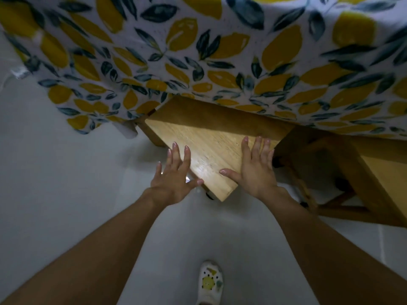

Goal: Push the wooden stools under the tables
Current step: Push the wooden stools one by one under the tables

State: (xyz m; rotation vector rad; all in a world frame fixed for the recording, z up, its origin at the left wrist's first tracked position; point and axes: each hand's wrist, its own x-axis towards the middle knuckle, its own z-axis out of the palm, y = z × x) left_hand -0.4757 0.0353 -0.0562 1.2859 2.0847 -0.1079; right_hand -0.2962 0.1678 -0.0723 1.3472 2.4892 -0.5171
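A light wooden stool stands on the pale floor, its far half tucked under the table with the lemon-print tablecloth. One near corner of the seat sticks out toward me. My left hand is at the seat's left edge, fingers spread, thumb touching the corner. My right hand lies flat on the seat's right part, fingers apart. Neither hand grips anything.
A second wooden stool with crossbars sits at the right, partly under the same cloth. A table leg shows at the stool's left. The cloth's corner hangs low there. My white shoe stands on the grey floor below.
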